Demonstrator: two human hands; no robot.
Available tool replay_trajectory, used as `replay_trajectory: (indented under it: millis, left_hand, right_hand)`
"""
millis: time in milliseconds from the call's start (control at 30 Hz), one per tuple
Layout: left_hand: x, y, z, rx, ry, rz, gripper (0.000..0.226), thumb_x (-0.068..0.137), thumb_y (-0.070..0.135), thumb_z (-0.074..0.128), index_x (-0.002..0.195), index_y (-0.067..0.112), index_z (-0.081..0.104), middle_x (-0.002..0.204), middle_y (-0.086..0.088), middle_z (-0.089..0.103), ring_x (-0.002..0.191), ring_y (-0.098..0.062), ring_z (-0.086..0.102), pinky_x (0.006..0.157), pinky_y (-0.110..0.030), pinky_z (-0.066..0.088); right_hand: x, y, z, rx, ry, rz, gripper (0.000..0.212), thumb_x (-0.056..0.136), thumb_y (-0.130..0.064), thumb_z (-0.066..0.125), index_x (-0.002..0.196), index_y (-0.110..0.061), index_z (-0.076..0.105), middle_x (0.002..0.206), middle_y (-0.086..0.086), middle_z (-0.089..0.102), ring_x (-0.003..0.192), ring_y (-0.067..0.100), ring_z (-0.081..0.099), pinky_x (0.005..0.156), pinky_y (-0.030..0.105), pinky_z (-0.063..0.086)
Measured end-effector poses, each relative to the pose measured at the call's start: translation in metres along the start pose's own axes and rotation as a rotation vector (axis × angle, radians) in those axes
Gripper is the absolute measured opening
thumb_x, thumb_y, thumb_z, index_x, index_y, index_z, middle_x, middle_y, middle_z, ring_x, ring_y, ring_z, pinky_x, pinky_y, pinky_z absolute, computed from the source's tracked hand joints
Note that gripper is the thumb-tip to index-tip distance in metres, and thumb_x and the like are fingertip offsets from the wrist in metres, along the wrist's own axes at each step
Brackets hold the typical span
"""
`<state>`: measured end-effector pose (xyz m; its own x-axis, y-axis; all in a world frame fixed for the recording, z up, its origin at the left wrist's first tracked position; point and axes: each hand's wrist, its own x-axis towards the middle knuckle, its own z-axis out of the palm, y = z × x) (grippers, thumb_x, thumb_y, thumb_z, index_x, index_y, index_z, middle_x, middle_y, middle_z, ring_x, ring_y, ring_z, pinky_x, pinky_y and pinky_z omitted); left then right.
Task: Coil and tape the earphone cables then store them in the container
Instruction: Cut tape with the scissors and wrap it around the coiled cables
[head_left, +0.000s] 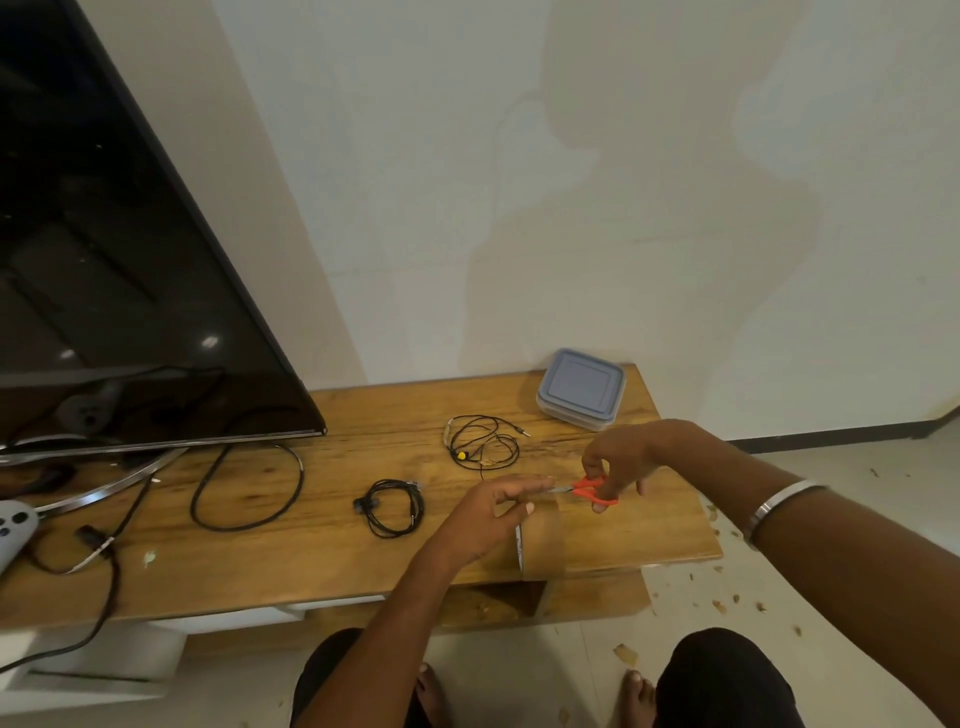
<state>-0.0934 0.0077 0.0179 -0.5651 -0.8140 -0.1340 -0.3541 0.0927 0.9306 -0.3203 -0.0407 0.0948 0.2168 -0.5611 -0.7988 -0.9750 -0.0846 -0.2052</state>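
two hands work above a wooden table (322, 561). right hand (618, 462) grips orange scissors (592, 489); left hand (493, 519) pinches a strip from the brown tape roll (540, 545). one coiled earphone (395, 506) and one loose earphone (483, 441) lie nearby, with the lidded container (581, 388) behind.

On the table (337, 561) the television (104, 260) stands at my far left. The coiled earphones (392, 506) lie mid-table — the loose earphones (483, 441) behind them to the right, the container (582, 387) at the back right corner. The tape roll (540, 540) sits at the front edge under my left hand (493, 514); my right hand (618, 462) holds the scissors (592, 491) just behind it.
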Motion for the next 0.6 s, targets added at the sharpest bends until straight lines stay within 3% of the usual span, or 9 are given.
replay_trajectory:
  millis: [167, 400, 500, 600]
  left_hand:
    - [0.000, 0.002, 0.000, -0.022, -0.004, -0.010, 0.042, 0.094, 0.007, 0.055, 0.127, 0.032, 0.060, 0.132, 0.020, 0.057, 0.125, 0.008, 0.047, 0.104, -0.009, 0.034]
    - [0.002, 0.009, 0.001, -0.065, -0.007, -0.033, 0.054, 0.093, 0.006, 0.056, 0.138, 0.034, 0.048, 0.139, 0.023, 0.048, 0.123, 0.019, 0.041, 0.099, -0.004, 0.036]
    - [0.001, 0.007, 0.003, -0.133, 0.021, -0.066, 0.053, 0.093, 0.004, 0.057, 0.138, 0.030, 0.049, 0.141, 0.018, 0.048, 0.112, 0.008, 0.057, 0.100, -0.016, 0.043]
    - [0.002, 0.006, 0.005, -0.197, 0.054, -0.085, 0.054, 0.093, 0.002, 0.056, 0.137, 0.032, 0.049, 0.141, 0.021, 0.046, 0.110, -0.002, 0.060, 0.102, -0.024, 0.045]
  right_hand:
    - [0.004, 0.005, 0.002, 0.019, 0.037, -0.043, 0.028, 0.078, -0.037, 0.075, 0.089, -0.019, 0.056, 0.111, 0.014, 0.064, 0.085, 0.018, 0.060, 0.062, 0.023, 0.055]
    - [0.006, -0.001, 0.001, 0.099, 0.108, -0.204, 0.017, 0.082, -0.027, 0.072, 0.077, -0.035, 0.058, 0.101, 0.002, 0.064, 0.085, 0.018, 0.064, 0.066, 0.027, 0.057]
    - [0.001, 0.015, 0.004, 0.152, 0.176, -0.191, 0.019, 0.080, -0.030, 0.073, 0.073, -0.034, 0.056, 0.092, -0.002, 0.061, 0.083, 0.021, 0.063, 0.070, 0.034, 0.055]
    - [-0.001, 0.036, 0.014, 0.065, 0.312, -0.023, 0.027, 0.086, -0.037, 0.064, 0.066, -0.027, 0.050, 0.076, -0.002, 0.050, 0.072, 0.015, 0.048, 0.068, 0.032, 0.040]
